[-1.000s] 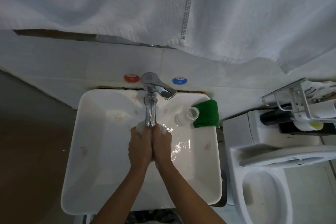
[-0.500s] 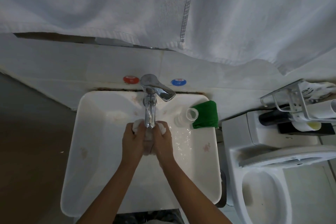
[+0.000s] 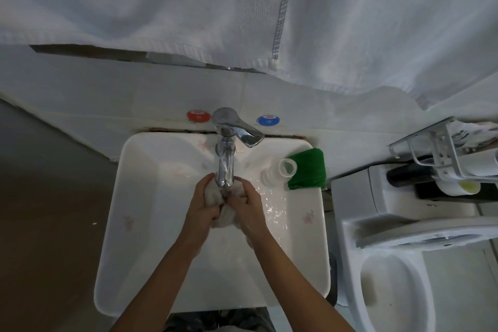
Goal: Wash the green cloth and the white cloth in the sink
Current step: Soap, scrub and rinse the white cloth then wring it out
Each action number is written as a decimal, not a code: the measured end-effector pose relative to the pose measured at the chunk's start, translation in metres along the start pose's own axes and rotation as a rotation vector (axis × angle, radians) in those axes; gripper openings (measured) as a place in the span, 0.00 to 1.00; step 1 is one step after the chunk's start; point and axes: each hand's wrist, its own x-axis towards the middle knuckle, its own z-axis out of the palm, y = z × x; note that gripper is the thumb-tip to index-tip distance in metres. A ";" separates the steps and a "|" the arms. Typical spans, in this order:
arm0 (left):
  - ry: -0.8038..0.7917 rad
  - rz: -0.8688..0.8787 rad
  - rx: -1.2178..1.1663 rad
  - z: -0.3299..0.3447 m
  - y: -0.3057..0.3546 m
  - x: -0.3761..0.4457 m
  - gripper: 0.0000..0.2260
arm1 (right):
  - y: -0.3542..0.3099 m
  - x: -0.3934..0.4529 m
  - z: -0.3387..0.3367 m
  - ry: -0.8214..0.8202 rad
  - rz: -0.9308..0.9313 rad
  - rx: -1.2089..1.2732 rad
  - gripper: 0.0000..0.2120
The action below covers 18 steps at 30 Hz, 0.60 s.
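White cloth (image 3: 225, 215) is wadded and wet, bunched under the faucet (image 3: 225, 170) over the sink (image 3: 140, 197). Our left hand (image 3: 202, 205) and right hand (image 3: 246, 203) both clench it. Green cloth (image 3: 307, 168) sits folded on the sink's right rim beside a clear bottle (image 3: 280, 171). Versus 0.5 s ago, more cloth shows between our hands.

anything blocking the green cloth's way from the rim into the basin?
Partly. A clear bottle lies at the green cloth's basin-side edge on the sink's right rear rim. Both hands, left hand and right hand, grip the white cloth under the tap.
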 end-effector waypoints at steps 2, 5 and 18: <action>0.000 -0.060 -0.003 0.001 0.002 0.005 0.26 | 0.000 -0.001 0.000 0.046 -0.083 0.002 0.22; 0.032 -0.088 0.060 0.005 0.004 0.005 0.24 | 0.001 -0.002 0.001 0.061 -0.109 -0.008 0.31; 0.361 0.001 0.192 0.020 0.005 -0.001 0.09 | -0.010 -0.005 0.009 -0.012 0.131 0.120 0.10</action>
